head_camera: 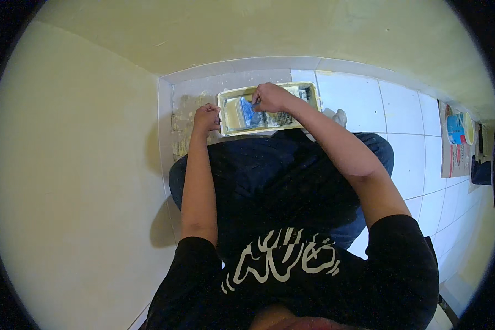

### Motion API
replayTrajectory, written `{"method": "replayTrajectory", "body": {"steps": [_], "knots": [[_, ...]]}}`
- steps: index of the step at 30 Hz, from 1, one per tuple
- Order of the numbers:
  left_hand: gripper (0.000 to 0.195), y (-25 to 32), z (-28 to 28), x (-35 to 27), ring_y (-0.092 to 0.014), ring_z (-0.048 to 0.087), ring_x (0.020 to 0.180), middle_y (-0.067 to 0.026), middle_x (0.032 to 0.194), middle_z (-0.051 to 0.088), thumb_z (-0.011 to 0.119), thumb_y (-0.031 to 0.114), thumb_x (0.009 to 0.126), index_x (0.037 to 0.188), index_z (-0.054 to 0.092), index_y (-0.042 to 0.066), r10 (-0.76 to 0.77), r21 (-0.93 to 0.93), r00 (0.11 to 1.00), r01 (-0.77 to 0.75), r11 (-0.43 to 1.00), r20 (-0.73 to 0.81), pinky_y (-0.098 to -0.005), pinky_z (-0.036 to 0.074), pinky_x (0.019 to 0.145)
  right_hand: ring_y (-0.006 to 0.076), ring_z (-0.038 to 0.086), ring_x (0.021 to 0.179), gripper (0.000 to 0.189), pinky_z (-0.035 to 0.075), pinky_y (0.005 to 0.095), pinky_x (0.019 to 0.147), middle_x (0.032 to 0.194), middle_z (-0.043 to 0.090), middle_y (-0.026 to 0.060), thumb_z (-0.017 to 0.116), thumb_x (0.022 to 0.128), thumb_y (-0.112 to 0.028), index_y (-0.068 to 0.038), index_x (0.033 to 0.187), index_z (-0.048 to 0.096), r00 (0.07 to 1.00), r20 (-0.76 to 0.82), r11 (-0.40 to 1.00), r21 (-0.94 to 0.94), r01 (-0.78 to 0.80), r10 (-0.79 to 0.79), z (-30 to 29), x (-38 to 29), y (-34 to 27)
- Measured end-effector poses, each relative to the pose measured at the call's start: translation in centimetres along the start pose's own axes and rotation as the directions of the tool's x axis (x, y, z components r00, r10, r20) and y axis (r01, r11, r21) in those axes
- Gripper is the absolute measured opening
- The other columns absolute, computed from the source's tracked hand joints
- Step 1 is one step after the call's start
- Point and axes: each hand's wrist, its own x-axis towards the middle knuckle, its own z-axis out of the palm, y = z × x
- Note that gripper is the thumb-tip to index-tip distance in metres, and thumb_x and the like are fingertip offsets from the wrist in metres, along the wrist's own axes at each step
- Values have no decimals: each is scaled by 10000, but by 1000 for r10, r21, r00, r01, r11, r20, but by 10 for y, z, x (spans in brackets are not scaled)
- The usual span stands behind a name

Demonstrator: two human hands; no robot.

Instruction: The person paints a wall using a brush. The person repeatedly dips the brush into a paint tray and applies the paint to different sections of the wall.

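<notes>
A rectangular plastic paint tray (269, 131) with cream paint in it lies crosswise on the floor in front of my knees. My left hand (207, 118) holds the tray's left end, fingers at its rim. Over the middle of the tray, my right hand (271, 98) grips a blue paint tool (246, 111), possibly a brush or pad, whose edge meets the paint at the left. My fingers hide part of this tool. Paint smears coat the tray's right half, where another grey item (303, 94) lies, too unclear to name.
Cream walls (86, 123) with a pale skirting meet at the corner ahead. Paint-spotted sheeting (189, 103) covers the floor at the left. A greyish lump (339, 118) sits right of the tray. Farther right, a paint bucket (458, 128) stands on flattened cardboard (458, 161).
</notes>
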Motion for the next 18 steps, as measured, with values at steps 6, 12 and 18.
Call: {"method": "replayTrajectory", "body": {"steps": [6,12,18], "knots": [[94,6,7,-6,-132,581,610,-13,765,580,635,151,872,903,632,62,-4,-4,999,4,1000,-52,-330,563,504,341,659,924,303,524,427,831,953,692,184,728,705,-263,-78,945,726,989,93,964,-251,-92,119,-22,-18,-24],[88,2,8,1,-157,615,627,-33,762,621,618,127,854,908,660,72,58,117,994,-48,992,-88,-360,585,542,355,647,947,359,517,433,825,961,680,203,728,731,-347,-59,946,718,961,-11,891,-373,-260,276,-29,-62,-17],[160,-8,2,11,-224,681,732,-114,874,704,649,142,804,939,710,81,162,210,968,-120,970,-194,-369,585,643,208,598,668,442,486,350,630,784,658,122,835,634,-239,-3,966,664,970,-185,984,119,-135,155,-57,-123,2]]}}
